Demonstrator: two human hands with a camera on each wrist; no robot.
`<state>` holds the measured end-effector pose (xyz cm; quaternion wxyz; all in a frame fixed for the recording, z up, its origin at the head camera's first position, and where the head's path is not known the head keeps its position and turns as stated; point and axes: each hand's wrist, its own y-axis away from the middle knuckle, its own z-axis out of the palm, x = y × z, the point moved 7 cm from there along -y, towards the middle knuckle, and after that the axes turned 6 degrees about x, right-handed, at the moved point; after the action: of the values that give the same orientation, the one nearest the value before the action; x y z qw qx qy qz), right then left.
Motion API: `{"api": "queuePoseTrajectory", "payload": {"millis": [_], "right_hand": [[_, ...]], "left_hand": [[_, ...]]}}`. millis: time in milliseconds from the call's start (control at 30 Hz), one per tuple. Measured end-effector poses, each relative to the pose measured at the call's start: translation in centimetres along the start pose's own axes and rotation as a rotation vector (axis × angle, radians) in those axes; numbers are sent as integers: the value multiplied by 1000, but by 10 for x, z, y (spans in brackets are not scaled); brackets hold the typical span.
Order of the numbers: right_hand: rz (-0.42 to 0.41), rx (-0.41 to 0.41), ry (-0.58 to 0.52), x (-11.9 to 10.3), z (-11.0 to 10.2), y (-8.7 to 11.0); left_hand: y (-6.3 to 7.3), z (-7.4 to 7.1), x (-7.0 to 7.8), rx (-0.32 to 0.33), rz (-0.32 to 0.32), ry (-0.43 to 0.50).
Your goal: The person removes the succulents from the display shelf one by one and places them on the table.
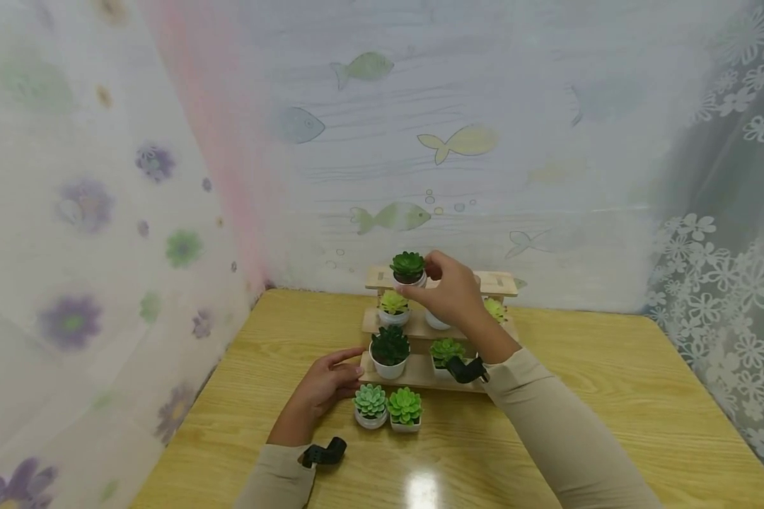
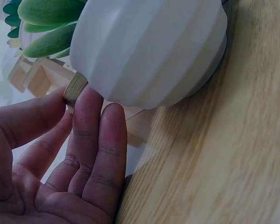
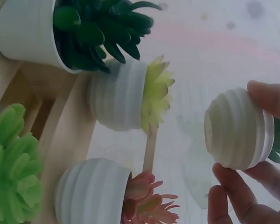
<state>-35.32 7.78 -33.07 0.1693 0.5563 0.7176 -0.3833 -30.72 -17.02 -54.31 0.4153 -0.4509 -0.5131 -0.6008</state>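
My right hand [image 1: 455, 291] pinches a small white ribbed pot with a dark green succulent [image 1: 407, 267] near the top board of a three-tier wooden stand [image 1: 496, 283]. In the right wrist view, thumb and fingers grip that pot [image 3: 233, 130] around its rim and side, its base showing. Low on the left, my left hand [image 1: 323, 382] pinches the end of the lowest board [image 2: 75, 88] between thumb and fingers. Close to it stand two succulents on the table, a pale green one [image 1: 371, 401] and a bright green one [image 1: 405, 406].
On the lowest board sit a dark green succulent [image 1: 390, 346] and a light green one [image 1: 447, 350]. The middle board bears yellow succulents [image 1: 394, 302] and a pink one [image 3: 151, 200]. A fish-printed curtain [image 1: 382, 141] hangs behind the wooden table [image 1: 598, 382].
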Motion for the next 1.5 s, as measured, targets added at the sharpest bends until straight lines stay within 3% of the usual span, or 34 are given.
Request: {"api": "queuePoseTrajectory", "payload": {"millis": [267, 667, 967, 1500], "right_hand": [[-7, 11, -117, 4, -8, 17], [-35, -36, -197, 6, -8, 44], [-43, -36, -149, 14, -6, 58], [-68, -61, -212, 22, -7, 83]], "left_hand": [[-1, 0, -1, -1, 1, 6], [1, -2, -2, 0, -2, 9], [3, 0, 2, 7, -1, -9], [3, 2, 1, 5, -1, 0]]}}
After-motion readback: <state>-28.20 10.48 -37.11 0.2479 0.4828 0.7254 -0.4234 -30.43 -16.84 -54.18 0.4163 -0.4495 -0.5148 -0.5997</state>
